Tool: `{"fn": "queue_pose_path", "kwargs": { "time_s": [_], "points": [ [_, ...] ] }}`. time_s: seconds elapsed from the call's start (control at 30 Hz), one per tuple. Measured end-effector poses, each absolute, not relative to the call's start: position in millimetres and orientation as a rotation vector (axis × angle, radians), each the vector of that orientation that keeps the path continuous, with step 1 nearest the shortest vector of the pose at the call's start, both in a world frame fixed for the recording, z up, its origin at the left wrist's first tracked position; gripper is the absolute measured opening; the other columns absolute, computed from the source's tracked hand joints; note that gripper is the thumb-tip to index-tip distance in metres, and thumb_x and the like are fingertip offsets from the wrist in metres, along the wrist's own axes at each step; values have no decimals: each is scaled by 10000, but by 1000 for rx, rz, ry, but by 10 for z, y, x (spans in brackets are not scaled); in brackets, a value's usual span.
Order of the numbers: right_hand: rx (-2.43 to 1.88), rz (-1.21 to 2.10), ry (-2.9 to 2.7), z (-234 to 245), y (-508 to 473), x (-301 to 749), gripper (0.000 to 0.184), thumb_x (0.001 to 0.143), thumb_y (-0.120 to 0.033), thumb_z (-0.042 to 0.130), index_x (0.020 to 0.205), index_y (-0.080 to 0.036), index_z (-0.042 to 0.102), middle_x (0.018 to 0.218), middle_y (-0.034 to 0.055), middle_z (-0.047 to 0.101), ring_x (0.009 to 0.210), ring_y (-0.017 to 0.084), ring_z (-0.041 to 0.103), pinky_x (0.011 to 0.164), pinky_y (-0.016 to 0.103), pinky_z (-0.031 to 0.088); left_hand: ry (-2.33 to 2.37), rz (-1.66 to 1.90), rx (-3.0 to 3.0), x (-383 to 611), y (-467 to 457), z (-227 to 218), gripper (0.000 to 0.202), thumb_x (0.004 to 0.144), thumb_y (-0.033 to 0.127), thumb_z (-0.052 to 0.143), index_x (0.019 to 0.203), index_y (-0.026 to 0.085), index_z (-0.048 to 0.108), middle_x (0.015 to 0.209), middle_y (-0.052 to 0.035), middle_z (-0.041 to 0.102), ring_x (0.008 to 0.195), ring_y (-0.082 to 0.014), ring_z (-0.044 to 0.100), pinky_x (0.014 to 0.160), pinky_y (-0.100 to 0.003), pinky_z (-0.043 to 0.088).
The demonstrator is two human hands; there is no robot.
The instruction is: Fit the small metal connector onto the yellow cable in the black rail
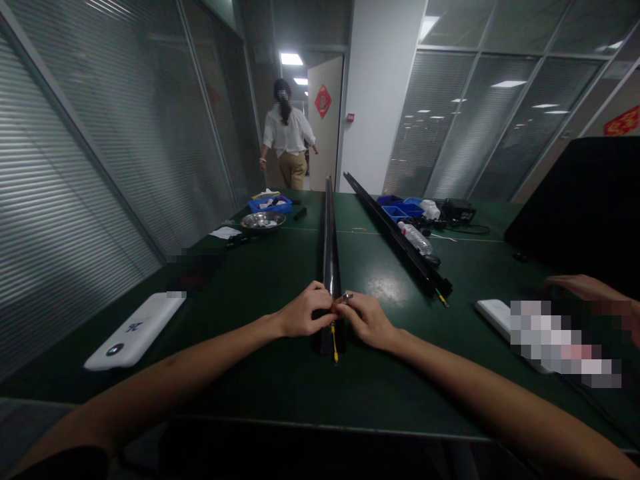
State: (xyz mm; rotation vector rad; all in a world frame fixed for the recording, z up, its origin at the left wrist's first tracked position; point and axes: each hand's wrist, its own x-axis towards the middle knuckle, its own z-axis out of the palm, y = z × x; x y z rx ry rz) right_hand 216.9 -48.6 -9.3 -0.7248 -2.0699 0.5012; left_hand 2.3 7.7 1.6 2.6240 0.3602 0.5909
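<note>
A long black rail (pixel 330 247) lies lengthwise on the green table, running away from me. Over its near end my left hand (pixel 305 312) and my right hand (pixel 369 321) meet, thumbs and fingers pinched together. What sits between the fingertips is too small and covered to make out. Just below them a short yellow wire (pixel 335 343) with an end terminal hangs along the rail's near end. A ring shows on my right hand. To the right, a second black rail (pixel 395 237) lies slanted, with a green-and-yellow wire (pixel 442 298) at its near end.
Left stand a white device (pixel 140 330), a metal bowl (pixel 255 219) and a blue tray (pixel 283 207). Blue bins (pixel 395 213) and a plastic bottle (pixel 416 237) sit beyond the slanted rail. Another person's hand (pixel 585 288) is at right; a person (pixel 290 137) stands near the door.
</note>
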Motion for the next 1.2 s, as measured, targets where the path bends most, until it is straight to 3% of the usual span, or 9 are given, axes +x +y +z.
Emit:
{"fn": "queue_pose_path", "kwargs": {
  "time_s": [0.3, 0.63, 1.2],
  "points": [
    [-769, 474, -2054, -142, -484, 2169, 193, 1057, -230, 485, 976, -185, 655, 875, 45, 669, 775, 173, 634, 727, 295, 485, 371, 592, 2613, 25, 66, 20, 117, 992, 222, 557, 1018, 188, 666, 962, -29, 706, 937, -193, 608, 1019, -386, 327],
    [-718, 541, -2067, -125, -451, 2184, 260, 1065, -257, 472, 891, -183, 650, 878, 53, 676, 784, 175, 638, 735, 299, 500, 359, 616, 2623, 34, 80, -6, 162, 999, 277, 536, 954, 177, 656, 890, -27, 701, 899, -196, 599, 993, -391, 341],
    [-753, 553, -2056, -111, -456, 2185, 280, 1069, -294, 469, 911, -176, 668, 873, 53, 691, 782, 177, 645, 739, 300, 506, 360, 595, 2619, 34, 62, 30, 147, 999, 257, 539, 992, 181, 665, 929, -27, 707, 915, -192, 602, 998, -386, 333]
  ]
}}
